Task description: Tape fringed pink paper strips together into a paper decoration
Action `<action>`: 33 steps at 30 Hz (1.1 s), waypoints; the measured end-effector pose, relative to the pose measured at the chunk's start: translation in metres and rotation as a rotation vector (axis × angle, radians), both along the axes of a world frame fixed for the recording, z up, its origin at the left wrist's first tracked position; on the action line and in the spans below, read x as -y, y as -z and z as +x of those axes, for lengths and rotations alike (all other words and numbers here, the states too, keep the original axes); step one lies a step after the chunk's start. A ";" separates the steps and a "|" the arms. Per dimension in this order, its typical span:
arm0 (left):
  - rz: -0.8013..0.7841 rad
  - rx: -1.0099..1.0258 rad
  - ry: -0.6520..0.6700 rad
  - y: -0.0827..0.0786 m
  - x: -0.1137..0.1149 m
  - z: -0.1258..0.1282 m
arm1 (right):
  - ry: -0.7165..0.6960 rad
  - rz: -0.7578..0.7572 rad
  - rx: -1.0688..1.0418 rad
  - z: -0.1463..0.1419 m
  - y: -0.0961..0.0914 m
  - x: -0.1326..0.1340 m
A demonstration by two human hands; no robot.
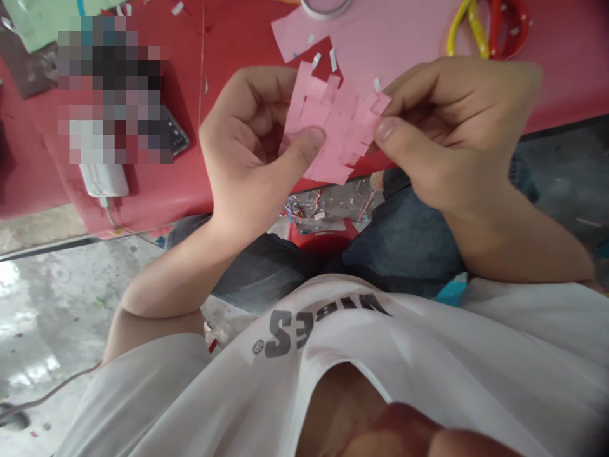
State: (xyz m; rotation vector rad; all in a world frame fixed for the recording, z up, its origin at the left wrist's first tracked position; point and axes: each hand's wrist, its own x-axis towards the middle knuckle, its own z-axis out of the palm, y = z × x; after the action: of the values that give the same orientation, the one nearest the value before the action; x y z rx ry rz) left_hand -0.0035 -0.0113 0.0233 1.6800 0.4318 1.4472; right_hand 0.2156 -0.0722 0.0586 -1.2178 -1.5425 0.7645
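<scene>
Between my two hands is a small piece of woven pink paper strips [340, 133], its edges uneven with strip ends sticking out. My left hand [257, 139] grips its left side, thumb flat on the front and fingers curled behind. At its upper right edge my right hand [447, 127] pinches a strip end between thumb and fingers. The paper is held up near the table's front edge, tilted toward me. The fingertips behind the paper are hidden.
On the red table [238, 38] lie a larger pink sheet [394, 38], a roll of white tape [326, 7], scissors with red and yellow handles [483, 32] and white paper scraps [333, 60]. A white charger [104, 178] with a cable sits at the left. Scraps litter the floor below.
</scene>
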 end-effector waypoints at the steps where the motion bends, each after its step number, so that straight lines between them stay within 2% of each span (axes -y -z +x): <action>1: 0.008 -0.023 0.030 0.000 -0.002 -0.002 | -0.001 -0.001 -0.001 0.000 0.000 0.000; 4: 0.028 -0.066 0.084 0.000 -0.006 -0.007 | 0.015 -0.017 -0.020 -0.001 0.002 -0.001; 11: -0.016 -0.063 0.035 0.003 0.000 -0.004 | 0.012 -0.007 -0.087 -0.005 0.005 -0.003; 18: -0.087 -0.096 0.078 -0.004 0.002 -0.005 | -0.031 -0.006 -0.131 -0.004 0.006 -0.007; 23: -0.127 -0.025 -0.030 -0.007 0.009 0.001 | -0.019 -0.032 -0.151 -0.007 0.006 -0.007; 28: -0.135 -0.110 0.077 -0.013 0.008 -0.006 | -0.025 -0.071 -0.199 -0.008 0.005 -0.006; 31: -0.164 -0.107 0.085 -0.010 0.004 -0.006 | -0.022 -0.040 -0.196 -0.008 0.006 -0.007; 33: -0.075 0.002 0.048 -0.003 0.000 -0.004 | -0.027 -0.036 -0.189 -0.008 0.006 -0.007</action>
State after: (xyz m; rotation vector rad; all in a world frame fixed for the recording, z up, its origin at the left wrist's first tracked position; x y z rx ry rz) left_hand -0.0072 -0.0115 0.0264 1.6181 0.4362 1.3811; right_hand 0.2079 -0.0655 0.0530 -1.1193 -1.3972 0.9022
